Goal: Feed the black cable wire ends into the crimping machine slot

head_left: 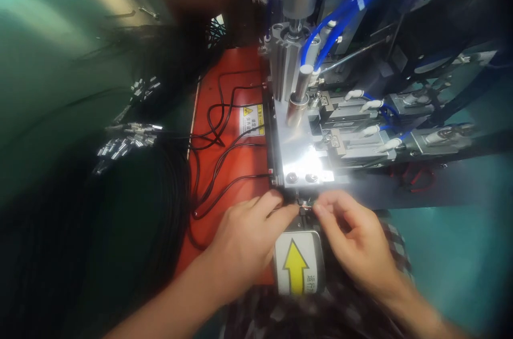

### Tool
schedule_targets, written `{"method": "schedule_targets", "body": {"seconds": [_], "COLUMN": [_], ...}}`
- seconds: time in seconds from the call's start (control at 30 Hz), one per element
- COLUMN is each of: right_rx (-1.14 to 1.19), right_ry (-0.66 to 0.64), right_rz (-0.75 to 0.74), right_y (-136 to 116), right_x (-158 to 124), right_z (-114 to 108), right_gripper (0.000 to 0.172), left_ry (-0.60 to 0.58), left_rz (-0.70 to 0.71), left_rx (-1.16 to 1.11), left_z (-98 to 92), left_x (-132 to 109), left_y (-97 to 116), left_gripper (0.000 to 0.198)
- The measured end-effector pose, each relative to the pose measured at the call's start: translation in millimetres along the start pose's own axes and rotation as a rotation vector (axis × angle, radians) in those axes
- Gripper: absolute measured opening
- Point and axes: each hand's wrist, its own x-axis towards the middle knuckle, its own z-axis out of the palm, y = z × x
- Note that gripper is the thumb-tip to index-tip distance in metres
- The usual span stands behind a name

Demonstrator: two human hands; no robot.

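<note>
My left hand [252, 227] reaches in from the left, thumb and index finger closed in a pinch at the front of the machine's shiny metal block [292, 147]. What these fingertips hold is hidden. Opposite it, my right hand [356, 232] pinches the end of a small, thin metal part [306, 207], which lies over a small dark fixture. The two hands almost meet there. Just below them is a plate with a yellow arrow [295, 264].
Left of the block, black cables [218, 136] loop over a red surface [240, 72] with a warning label [251, 119]. A bundle of black cables with metal ends [124, 141] lies farther left. Blue air hoses [332, 34] and cylinders rise behind. Red-handled pliers [419, 176] lie right.
</note>
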Motion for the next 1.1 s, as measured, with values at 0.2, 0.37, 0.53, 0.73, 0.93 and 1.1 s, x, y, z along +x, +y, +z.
{"method": "schedule_targets", "body": {"seconds": [0.2, 0.37, 0.53, 0.73, 0.93, 1.1], "right_rx": [0.041, -0.087, -0.023, 0.147, 0.009, -0.008], "right_ry": [-0.046, -0.042, -0.164, -0.042, 0.032, -0.008], "right_rz": [0.109, 0.136, 0.322, 0.383, 0.145, 0.072], "right_y": [2.4, -8.9, -15.3, -6.9, -8.3, -5.1], "right_x": [-0.9, 1.5, 11.4, 5.7, 0.3, 2.5], "right_z": [-1.8, -2.7, -9.1, -16.2, -7.0, -6.3], "right_gripper": [0.015, 0.017, 0.025, 0.023, 0.011, 0.011], "left_ry": [-0.008, -0.005, 0.007, 0.017, -0.021, -0.018], "left_rz": [-0.002, -0.002, 0.007, 0.016, 0.005, 0.007], "left_rx": [-0.002, -0.009, 0.012, 0.009, 0.014, 0.02], "left_z": [2.5, 3.1, 2.0, 2.1, 1.7, 1.9], "left_x": [-2.4, -3.2, -1.8, -0.6, -0.8, -0.8], "left_y": [-0.7, -1.6, -0.4, 0.1, -0.4, -1.1], "left_gripper": [0.031, 0.029, 0.031, 0.032, 0.03, 0.03]}}
